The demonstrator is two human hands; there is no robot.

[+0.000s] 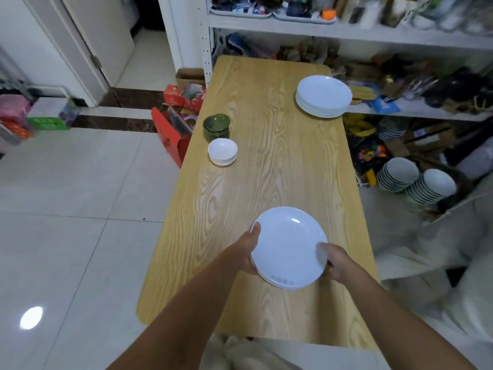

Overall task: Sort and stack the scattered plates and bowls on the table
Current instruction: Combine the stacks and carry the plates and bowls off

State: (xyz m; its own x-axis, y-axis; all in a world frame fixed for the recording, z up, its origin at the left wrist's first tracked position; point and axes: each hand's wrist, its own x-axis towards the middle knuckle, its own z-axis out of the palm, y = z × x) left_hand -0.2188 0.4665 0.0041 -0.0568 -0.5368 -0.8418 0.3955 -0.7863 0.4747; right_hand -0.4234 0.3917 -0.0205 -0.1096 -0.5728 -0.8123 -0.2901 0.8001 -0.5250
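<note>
A tall white shelving unit [346,33], crammed with clutter, runs along the right and far side. One long wooden surface [280,182] with rounded corners stands against it. The surface's left edge is open to a tiled floor [80,196].

Three stacks stand on the surface. The largest is a stack of white plates [323,96] at the far right edge, just beside the shelving; its rims are too close-packed for an exact count. Between it and the near end lies a broad bare stretch of wood.

Over the near end, both hands carry the held plates [289,247], at least two going by the doubled rim at the lower left, tilted slightly. The left hand [249,248] has its grip grasping the left rim, thumb on top. The right hand [336,263] has its grip grasping the right rim the same way.

On the floor at the right lean two stacks of pale bowls [400,173].

Near the surface's left edge stand one stack of green bowls [216,128] and, just in front of it and closer to the person, one smaller stack of white bowls [222,151]. The number in each cannot be told.
</note>
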